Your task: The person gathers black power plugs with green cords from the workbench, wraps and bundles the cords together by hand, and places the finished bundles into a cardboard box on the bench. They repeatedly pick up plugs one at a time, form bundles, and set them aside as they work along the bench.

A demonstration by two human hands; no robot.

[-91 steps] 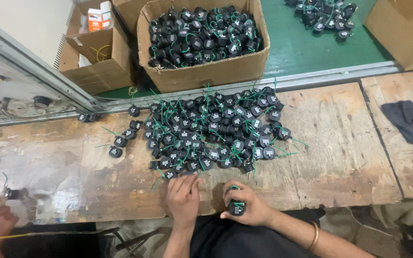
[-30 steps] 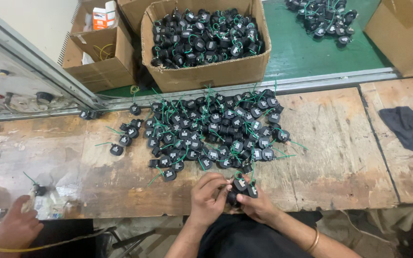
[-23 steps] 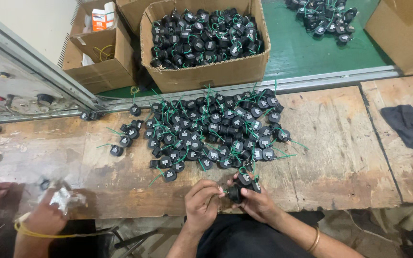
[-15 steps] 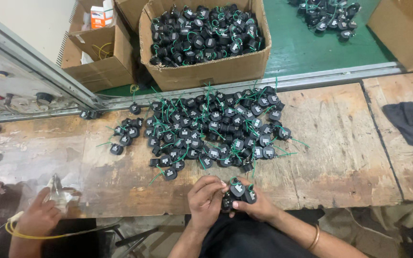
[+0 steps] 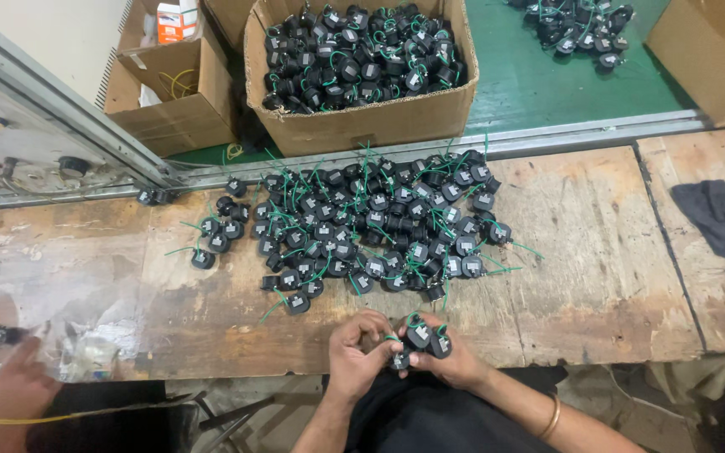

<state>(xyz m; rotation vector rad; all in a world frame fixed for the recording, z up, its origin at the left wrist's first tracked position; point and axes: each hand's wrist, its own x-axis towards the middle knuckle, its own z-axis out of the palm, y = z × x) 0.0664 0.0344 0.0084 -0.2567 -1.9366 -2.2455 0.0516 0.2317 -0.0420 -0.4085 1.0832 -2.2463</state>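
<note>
Brightness: even, moderately bright, apparently overhead; no dim corners.
Shadows: short and soft beneath the parts on the table; darker below the table's front edge.
Glare: pale washed sheen on the table's left end; small highlights on the black parts.
Focus: centre sharp, wood grain legible.
Blur: another person's hand at lower left is smeared by motion.
Distortion: wide-angle; rail and table edges bow and splay toward the frame borders.
Colour: slightly warm cast.
</note>
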